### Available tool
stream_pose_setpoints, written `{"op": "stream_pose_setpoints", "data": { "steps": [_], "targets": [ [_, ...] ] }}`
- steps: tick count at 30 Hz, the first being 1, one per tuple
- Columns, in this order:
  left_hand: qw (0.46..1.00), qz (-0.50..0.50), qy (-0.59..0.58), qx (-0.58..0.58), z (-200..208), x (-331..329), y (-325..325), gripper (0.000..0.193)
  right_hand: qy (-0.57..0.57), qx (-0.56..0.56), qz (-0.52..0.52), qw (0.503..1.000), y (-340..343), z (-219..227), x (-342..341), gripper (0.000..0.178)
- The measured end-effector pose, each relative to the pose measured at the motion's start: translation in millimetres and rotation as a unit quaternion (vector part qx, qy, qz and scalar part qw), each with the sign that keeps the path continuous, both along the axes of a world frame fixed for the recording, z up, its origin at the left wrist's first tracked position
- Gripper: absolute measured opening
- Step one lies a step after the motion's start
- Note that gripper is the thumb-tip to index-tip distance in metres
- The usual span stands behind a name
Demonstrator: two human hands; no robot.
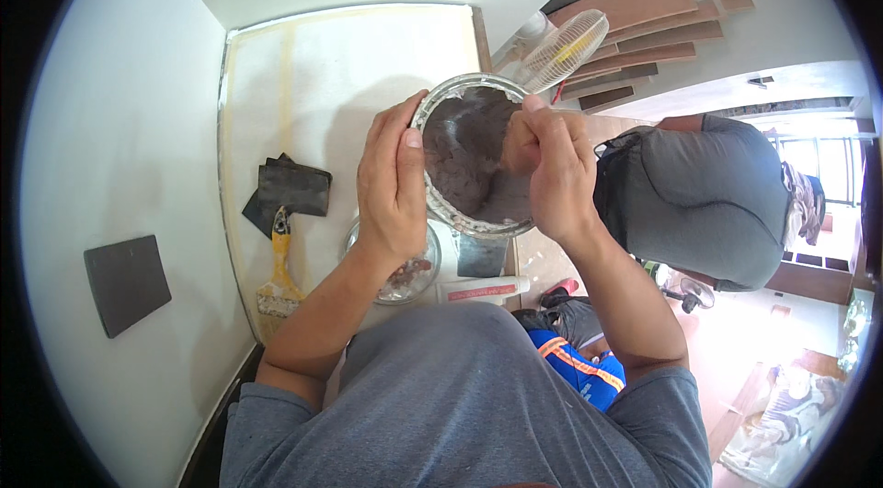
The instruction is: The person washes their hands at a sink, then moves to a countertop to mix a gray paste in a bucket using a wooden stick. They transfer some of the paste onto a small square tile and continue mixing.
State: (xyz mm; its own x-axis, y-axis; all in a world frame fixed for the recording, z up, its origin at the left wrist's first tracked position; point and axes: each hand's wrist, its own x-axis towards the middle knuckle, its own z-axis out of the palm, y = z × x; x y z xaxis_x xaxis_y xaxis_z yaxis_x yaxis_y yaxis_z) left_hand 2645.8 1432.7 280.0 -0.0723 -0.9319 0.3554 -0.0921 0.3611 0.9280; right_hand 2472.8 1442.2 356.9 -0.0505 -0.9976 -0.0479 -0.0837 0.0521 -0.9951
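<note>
A round pale tub (478, 229) with a smeared rim holds thick grey-brown paste (460, 152). Against its left side rests my left hand (395, 175), fingers along the wall and thumb near the rim, steadying it. My right hand (556, 166) is closed in a fist over the tub's right edge, knuckles above the paste. Whatever it grips is hidden by the fingers and the paste. Below my left wrist is a clear round lid or dish (405, 281) with brownish residue.
Left on the white surface (368, 46) lie dark square plates (294, 189) and a yellow-handled paintbrush (280, 267). A white tube (483, 289) lies near my body. A dark switch plate (127, 286) is on the wall. At right stand a fan (566, 51) and a bending person (704, 194).
</note>
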Motion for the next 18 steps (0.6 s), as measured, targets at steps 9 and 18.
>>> {"op": "stream_pose_setpoints", "data": {
  "steps": [9, 18],
  "targets": [
    [1.000, -0.002, -0.001, 0.009, 0.8, -0.7, 0.5, 0.041, -0.169, -0.026, -0.039, 0.985, -8.0, 27.7, 6.4, 0.053],
    [1.000, -0.010, 0.013, 0.008, 0.4, -2.5, -0.9, 0.041, -0.023, -0.141, -0.015, 0.990, -32.8, -19.0, 11.2, 0.054]
  ]
}}
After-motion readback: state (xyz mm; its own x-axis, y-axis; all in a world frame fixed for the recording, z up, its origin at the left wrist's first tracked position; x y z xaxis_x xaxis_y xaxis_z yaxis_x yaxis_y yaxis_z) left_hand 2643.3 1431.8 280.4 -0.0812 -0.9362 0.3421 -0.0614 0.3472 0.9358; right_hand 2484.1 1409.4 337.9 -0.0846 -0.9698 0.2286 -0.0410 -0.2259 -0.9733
